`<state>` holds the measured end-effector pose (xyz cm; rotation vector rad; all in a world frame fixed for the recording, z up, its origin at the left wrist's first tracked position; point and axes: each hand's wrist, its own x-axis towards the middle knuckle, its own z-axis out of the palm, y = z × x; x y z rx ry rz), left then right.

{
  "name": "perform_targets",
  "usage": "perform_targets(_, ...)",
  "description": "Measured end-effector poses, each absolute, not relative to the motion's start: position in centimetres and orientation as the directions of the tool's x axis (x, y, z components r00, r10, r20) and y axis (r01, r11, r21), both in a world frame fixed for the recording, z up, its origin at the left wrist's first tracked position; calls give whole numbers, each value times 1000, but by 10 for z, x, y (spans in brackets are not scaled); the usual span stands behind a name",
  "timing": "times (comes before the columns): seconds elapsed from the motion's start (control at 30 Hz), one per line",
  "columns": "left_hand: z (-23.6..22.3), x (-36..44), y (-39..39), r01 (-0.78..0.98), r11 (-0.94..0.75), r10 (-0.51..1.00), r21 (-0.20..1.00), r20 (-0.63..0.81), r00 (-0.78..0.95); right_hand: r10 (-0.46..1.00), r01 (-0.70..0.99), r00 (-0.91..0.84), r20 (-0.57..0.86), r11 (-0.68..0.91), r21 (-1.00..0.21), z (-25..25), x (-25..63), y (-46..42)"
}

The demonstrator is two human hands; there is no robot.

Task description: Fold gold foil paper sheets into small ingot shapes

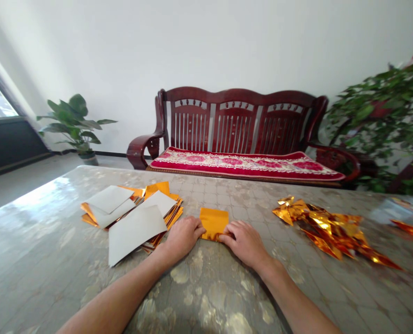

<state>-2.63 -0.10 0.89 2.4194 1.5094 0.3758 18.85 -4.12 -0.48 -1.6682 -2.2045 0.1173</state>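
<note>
A small sheet of gold foil paper [214, 221] lies in front of me on the table, its near edge curled or folded over. At its near left corner, my left hand [183, 235] pinches the edge between thumb and fingers. On the opposite corner, my right hand [243, 240] grips it in the same way. Close to my left hand spreads a loose pile of gold and white paper sheets [136, 229], some with the white side up. Off to the right of my right hand lies a heap of folded shiny gold foil pieces [326, 227].
The table [206, 297] has a glossy patterned cover. A clear plastic bag [397, 209] with orange foil beside it lies at the right edge. Beyond the table stand a dark red wooden bench [234, 120], a potted plant [77, 123] and leafy greenery [383, 111].
</note>
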Motion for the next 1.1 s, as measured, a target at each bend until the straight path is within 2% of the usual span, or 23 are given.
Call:
perform_targets(0.4,12,-24,-7,858,-392,915,331,48,400,953,947,-237,186,270,-174,1,188,-42)
perform_targets(0.7,15,-22,-9,899,-377,925,222,29,380,956,959,-210,207,243,-147,2,185,-44)
perform_targets(1.1,17,-20,-10,905,-401,916,143,47,398,960,971,-188,207,213,-108,2,180,-46)
